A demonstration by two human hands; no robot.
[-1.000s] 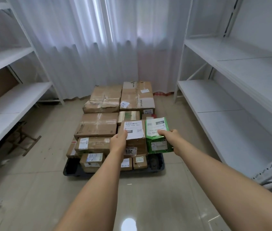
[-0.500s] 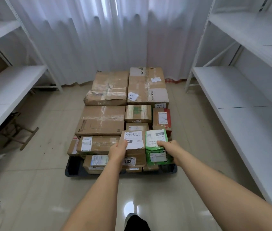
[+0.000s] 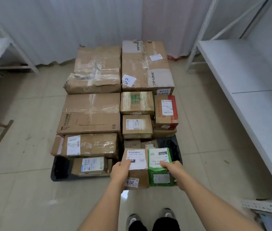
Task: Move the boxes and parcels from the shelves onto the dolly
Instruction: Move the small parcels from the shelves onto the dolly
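Left hand (image 3: 121, 169) is gripping brown box (image 3: 136, 169); right hand (image 3: 173, 169) is gripping green box (image 3: 159, 167), both hovering over dolly (image 3: 173, 145) front-right corner. Risk: bare patch looking narrow; boxes landing overhung, tipping off edge, or nudging the stacked parcels (image 3: 137, 126).

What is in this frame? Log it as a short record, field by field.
left hand: grips brown cardboard box with white shipping label
right hand: grips green parcel
held items: side by side, at the dolly's near right corner
dolly: dark platform on tiled floor, mostly covered with cardboard boxes
largest box: TP-LINK carton, far right
shelves: white, flanking both sides
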